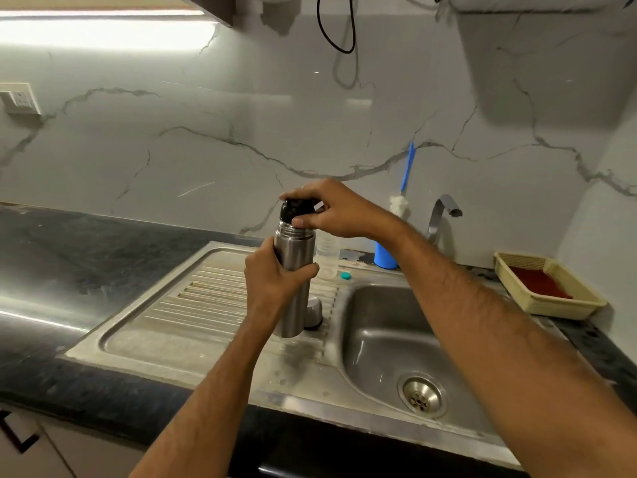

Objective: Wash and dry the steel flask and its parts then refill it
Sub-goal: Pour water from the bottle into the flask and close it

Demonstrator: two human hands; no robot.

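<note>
Marble-veined wall tile backed a dark counter [86,270] with a steel sink [396,339] let into it, the drainboard [193,305] at 9 o'clock of the basin and the tap [444,212] at 12. Over the drainboard the flask [296,270] stood upright, its base on or just above the ridges, which I cannot tell. The left hand [272,277] wrapped round the body to steady it, probably against a twist. The right hand [331,212] curled over the black stopper [296,207] at the flask's mouth, fingers and thumb pinching its rim, as for screwing it; which way cannot be told. Just behind the flask's foot, at 3 o'clock, lay its steel cup [314,312], set mouth down, likely to drain. At 1 o'clock stood a clear bottle [327,257], its teal cap [345,276] beside it, and a blue brush [406,188] in a blue holder [386,258]. At the sink's 2 o'clock sat a basket [548,291].
</note>
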